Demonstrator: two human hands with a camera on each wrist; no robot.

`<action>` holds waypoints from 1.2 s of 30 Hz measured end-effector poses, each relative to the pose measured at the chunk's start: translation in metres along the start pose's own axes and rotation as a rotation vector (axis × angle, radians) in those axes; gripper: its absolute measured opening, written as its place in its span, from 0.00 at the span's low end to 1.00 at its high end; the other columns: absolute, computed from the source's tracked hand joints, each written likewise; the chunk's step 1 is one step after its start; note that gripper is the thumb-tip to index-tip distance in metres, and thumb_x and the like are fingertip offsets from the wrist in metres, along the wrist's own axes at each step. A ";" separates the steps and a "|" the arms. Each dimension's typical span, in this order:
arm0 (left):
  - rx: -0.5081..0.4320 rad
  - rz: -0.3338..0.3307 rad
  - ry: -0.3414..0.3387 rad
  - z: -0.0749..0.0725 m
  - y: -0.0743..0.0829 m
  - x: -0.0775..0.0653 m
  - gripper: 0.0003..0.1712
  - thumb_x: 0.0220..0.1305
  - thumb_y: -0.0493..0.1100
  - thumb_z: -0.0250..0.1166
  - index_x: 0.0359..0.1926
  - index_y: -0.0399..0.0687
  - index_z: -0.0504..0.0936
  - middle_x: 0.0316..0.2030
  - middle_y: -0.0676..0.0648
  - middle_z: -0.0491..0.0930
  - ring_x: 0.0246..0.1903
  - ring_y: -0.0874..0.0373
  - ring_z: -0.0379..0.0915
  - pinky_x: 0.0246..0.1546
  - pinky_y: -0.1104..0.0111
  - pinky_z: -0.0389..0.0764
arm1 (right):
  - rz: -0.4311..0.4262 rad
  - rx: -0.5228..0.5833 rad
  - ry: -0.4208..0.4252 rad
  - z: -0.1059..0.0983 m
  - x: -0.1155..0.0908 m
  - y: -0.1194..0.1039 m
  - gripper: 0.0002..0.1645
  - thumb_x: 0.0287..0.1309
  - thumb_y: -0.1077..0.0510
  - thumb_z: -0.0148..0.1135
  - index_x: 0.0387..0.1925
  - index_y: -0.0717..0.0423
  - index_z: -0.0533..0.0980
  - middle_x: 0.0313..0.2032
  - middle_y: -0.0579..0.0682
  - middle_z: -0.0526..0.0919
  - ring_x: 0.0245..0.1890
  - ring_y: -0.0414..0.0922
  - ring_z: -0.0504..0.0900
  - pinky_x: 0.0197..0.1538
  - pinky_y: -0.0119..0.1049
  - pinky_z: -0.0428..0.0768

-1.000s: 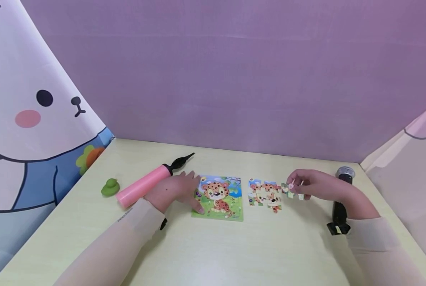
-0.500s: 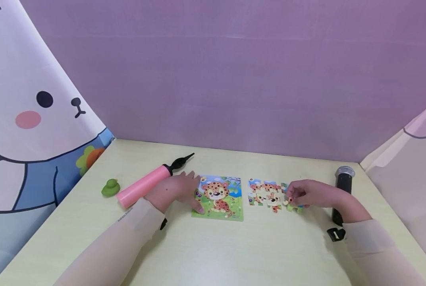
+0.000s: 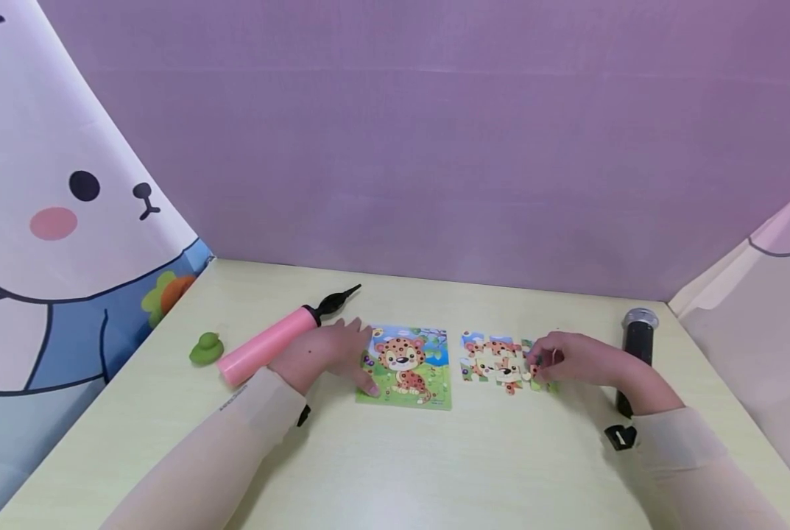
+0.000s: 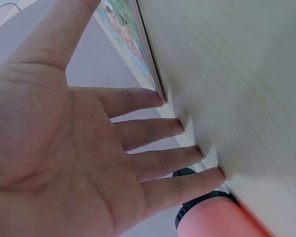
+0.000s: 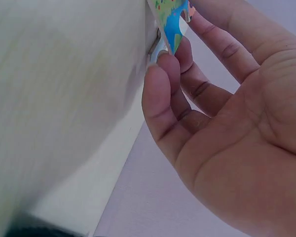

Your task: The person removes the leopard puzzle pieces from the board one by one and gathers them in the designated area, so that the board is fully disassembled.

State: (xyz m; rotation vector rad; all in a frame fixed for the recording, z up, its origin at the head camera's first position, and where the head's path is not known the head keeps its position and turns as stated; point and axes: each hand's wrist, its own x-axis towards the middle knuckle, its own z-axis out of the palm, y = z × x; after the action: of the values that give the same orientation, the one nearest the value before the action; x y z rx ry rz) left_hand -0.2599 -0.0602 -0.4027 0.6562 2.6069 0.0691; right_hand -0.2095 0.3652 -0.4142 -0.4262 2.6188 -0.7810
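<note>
With its fingers spread straight, my left hand point(image 3: 331, 352) rests on the table at the left side of a square picture board point(image 3: 404, 372) showing a spotted leopard cub. In the left wrist view its fingertips point(image 4: 160, 101) touch the tabletop beside the board's edge. To the board's right lies a partly joined jigsaw point(image 3: 490, 361) with the cub's face. My right hand point(image 3: 580, 359) pinches a blue and green puzzle piece point(image 5: 170, 22) between thumb and fingers, right at the jigsaw's right edge. The hand partly hides the pieces there.
A pink balloon pump point(image 3: 269, 344) with a black nozzle lies left of the board, beside my left hand. Farther left sits a green toy duck point(image 3: 206, 349). A black microphone point(image 3: 638, 342) with a silver head lies behind my right wrist. A purple backdrop point(image 3: 434, 169) stands behind the table point(image 3: 434, 471).
My right hand has lowered and moved slightly left to the jigsaw's right edge. The piece in it has turned from its pale look to its coloured picture. My left hand stays put.
</note>
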 end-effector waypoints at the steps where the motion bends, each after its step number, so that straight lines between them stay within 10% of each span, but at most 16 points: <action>1: 0.000 0.000 0.000 0.000 0.000 0.000 0.73 0.53 0.73 0.78 0.85 0.41 0.53 0.85 0.31 0.48 0.83 0.26 0.46 0.82 0.34 0.58 | 0.005 -0.005 0.002 0.000 0.000 0.000 0.12 0.66 0.55 0.74 0.49 0.49 0.85 0.40 0.48 0.81 0.39 0.42 0.76 0.37 0.31 0.77; 36: -0.003 -0.004 -0.001 0.002 -0.002 0.002 0.74 0.53 0.74 0.78 0.86 0.42 0.52 0.86 0.32 0.46 0.84 0.27 0.44 0.82 0.33 0.56 | 0.001 -0.085 0.227 -0.004 0.006 -0.039 0.10 0.76 0.48 0.64 0.51 0.47 0.81 0.41 0.48 0.84 0.41 0.44 0.77 0.39 0.33 0.78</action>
State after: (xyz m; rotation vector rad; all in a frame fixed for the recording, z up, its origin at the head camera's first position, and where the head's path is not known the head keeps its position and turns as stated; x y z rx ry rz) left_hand -0.2615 -0.0607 -0.4058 0.6492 2.6070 0.0720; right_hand -0.2094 0.3340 -0.3905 -0.3787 2.8711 -0.7598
